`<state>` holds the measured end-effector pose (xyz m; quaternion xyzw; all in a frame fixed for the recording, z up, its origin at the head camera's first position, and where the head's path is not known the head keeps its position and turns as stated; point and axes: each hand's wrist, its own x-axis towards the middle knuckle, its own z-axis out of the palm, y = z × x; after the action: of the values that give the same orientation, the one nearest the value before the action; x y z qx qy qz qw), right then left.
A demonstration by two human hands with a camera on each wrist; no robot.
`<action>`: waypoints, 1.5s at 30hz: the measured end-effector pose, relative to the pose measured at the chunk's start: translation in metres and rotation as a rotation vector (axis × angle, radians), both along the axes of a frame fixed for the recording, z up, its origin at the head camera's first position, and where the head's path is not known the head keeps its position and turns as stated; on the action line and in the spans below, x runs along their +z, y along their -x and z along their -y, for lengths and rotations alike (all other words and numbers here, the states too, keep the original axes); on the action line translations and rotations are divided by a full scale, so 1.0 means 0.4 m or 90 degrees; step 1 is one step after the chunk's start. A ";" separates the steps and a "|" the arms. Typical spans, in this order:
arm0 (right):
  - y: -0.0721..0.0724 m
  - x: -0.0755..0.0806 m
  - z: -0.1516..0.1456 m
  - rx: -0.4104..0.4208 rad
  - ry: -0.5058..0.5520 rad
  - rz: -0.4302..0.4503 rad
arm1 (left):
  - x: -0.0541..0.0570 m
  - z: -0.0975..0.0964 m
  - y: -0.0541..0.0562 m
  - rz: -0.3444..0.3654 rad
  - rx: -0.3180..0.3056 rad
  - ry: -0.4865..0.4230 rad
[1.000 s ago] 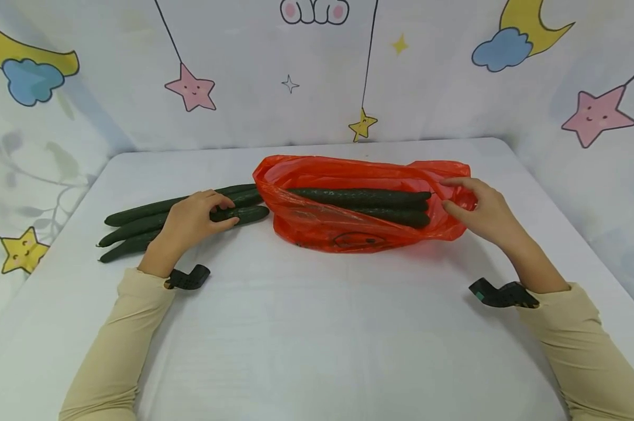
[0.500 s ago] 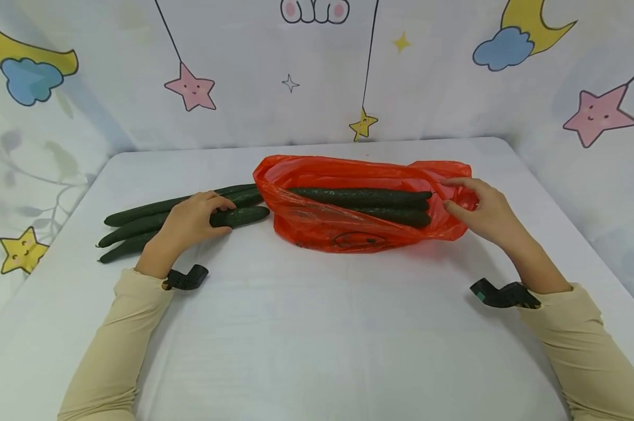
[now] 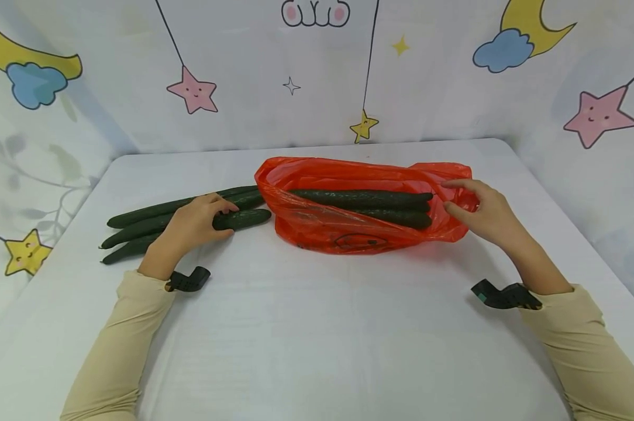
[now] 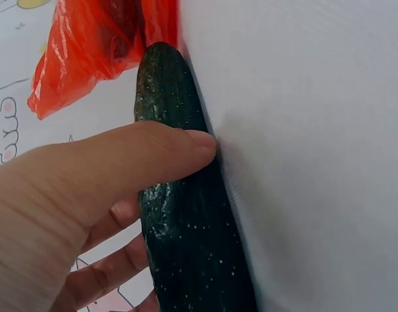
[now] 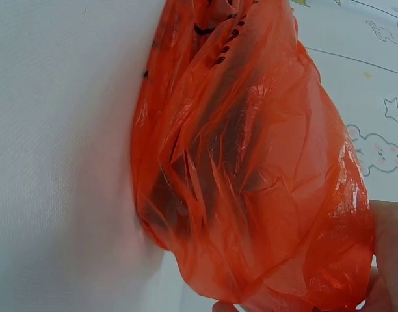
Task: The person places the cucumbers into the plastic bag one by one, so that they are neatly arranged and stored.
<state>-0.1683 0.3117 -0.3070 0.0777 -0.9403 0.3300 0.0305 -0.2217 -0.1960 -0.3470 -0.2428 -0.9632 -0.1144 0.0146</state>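
Note:
My left hand (image 3: 193, 225) grips the nearest of three dark green cucumbers at the left of the table. In the left wrist view the thumb lies across this cucumber (image 4: 186, 227), and the other fingers are on its opposite side. Two more cucumbers (image 3: 143, 216) lie alongside, partly hidden by the hand. A red plastic bag (image 3: 317, 222) lies on its side with its opening facing up and forward. Inside it are two cucumbers (image 3: 369, 197). My right hand (image 3: 485, 210) holds the bag's right end between thumb and fingers; in the right wrist view the film hides most of the fingers.
All of this lies on a white-covered table (image 3: 317, 327). Behind it rises a white backdrop (image 3: 243, 117) printed with stars, moons and clouds. A black wrist camera (image 3: 188, 279) sits on the left wrist, another wrist camera (image 3: 506, 295) on the right.
My left thumb has slid from the top of the nearest cucumber down to its near side. The right hand and the bag have stayed in place.

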 end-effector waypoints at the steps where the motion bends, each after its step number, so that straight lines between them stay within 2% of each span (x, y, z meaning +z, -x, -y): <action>1: 0.000 0.000 0.000 0.000 0.000 0.001 | 0.000 0.000 0.000 0.004 0.001 0.007; 6: 0.001 -0.001 0.000 -0.003 -0.003 0.005 | 0.008 0.005 -0.003 0.012 -0.005 0.029; 12: 0.002 -0.001 0.002 -0.005 -0.005 0.012 | 0.018 0.013 -0.008 0.012 -0.031 0.043; 21: 0.005 -0.001 -0.001 -0.002 0.004 0.015 | 0.030 0.028 -0.011 0.031 -0.043 0.022; 27: 0.006 -0.002 -0.002 -0.004 0.001 0.015 | 0.032 0.041 -0.016 0.071 -0.045 -0.045; 34: 0.006 -0.002 -0.003 -0.004 -0.005 0.015 | 0.016 0.049 -0.003 0.115 -0.043 -0.157; 39: 0.007 -0.002 -0.004 -0.003 -0.005 0.018 | 0.002 0.054 0.008 0.110 -0.087 -0.248; 45: 0.009 -0.005 -0.006 -0.006 -0.009 0.023 | 0.011 0.053 0.005 0.073 -0.133 -0.286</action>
<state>-0.1718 0.3140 -0.3089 0.0675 -0.9433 0.3247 0.0142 -0.2237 -0.2172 -0.3427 -0.3248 -0.8827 -0.3397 0.0013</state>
